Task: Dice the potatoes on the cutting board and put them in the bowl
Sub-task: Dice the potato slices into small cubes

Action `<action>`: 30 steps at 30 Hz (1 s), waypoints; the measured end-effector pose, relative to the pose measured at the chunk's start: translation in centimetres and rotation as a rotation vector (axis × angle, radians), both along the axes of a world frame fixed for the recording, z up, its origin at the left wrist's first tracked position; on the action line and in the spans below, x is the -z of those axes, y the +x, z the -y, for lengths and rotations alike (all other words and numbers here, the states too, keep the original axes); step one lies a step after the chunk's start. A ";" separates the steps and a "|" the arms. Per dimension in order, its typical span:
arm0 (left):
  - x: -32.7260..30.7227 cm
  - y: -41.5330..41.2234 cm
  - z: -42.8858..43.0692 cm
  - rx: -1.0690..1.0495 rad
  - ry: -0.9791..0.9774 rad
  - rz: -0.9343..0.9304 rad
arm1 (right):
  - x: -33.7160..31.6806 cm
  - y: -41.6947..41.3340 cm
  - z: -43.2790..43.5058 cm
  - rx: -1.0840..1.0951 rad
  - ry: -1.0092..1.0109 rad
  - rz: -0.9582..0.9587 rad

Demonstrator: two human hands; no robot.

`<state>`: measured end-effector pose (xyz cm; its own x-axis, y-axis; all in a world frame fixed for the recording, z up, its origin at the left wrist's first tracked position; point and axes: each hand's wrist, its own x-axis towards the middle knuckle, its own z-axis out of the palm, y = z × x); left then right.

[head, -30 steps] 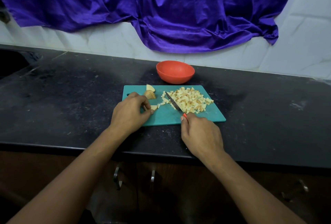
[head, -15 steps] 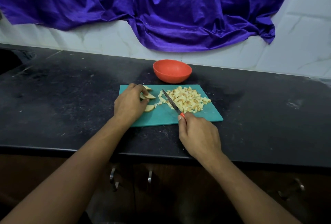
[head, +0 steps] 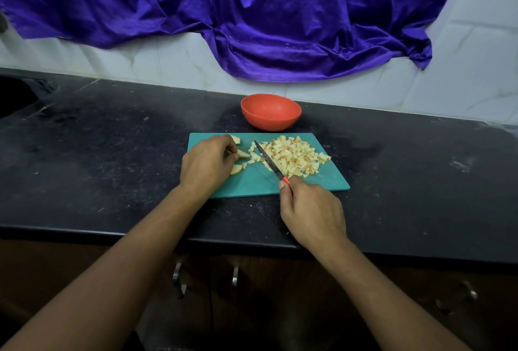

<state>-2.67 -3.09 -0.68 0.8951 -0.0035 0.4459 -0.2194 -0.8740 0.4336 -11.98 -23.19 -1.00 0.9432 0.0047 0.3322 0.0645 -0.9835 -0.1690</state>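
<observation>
Since the head view a second ago, our left hand [head: 207,167] has shifted back along the cutting board [head: 260,185] and now pinches a potato wedge [head: 243,153]. Our right hand [head: 312,210] keeps gripping the knife [head: 267,160], blade against the diced pile [head: 294,155]. We see no dice in the bowl [head: 270,112] behind the board: cutting continues, transfer is pending.

Both forearms are bare, as are the left hand [head: 206,164] and right hand [head: 312,210]
</observation>
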 end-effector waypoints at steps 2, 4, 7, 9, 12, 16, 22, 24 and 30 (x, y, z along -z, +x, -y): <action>-0.1 0.0 0.1 0.031 0.021 -0.007 | 0.0 0.0 0.0 0.001 0.001 -0.001; -0.3 0.4 0.1 0.067 0.040 -0.009 | 0.0 0.0 0.0 0.003 0.002 0.001; -0.7 1.1 0.1 0.120 0.104 -0.047 | 0.0 0.1 0.0 -0.001 0.007 -0.001; -1.3 1.6 -0.2 0.179 0.164 -0.093 | 0.0 0.1 0.0 -0.006 0.011 -0.005; -2.4 2.3 -0.7 0.238 0.259 -0.192 | 0.0 0.1 0.0 -0.009 0.012 -0.013; -2.9 2.8 -0.3 0.259 0.374 -0.164 | 0.0 0.1 0.0 -0.010 0.011 -0.023; -2.4 2.4 0.5 0.205 0.312 -0.033 | 0.0 0.1 0.0 -0.005 0.008 -0.006; -2.5 1.9 0.5 0.175 0.223 0.045 | 0.0 0.1 0.1 -0.005 0.013 -0.004; -3.6 0.8 -2.2 0.309 0.149 -0.068 | 0.2 0.2 0.1 -0.006 0.004 0.003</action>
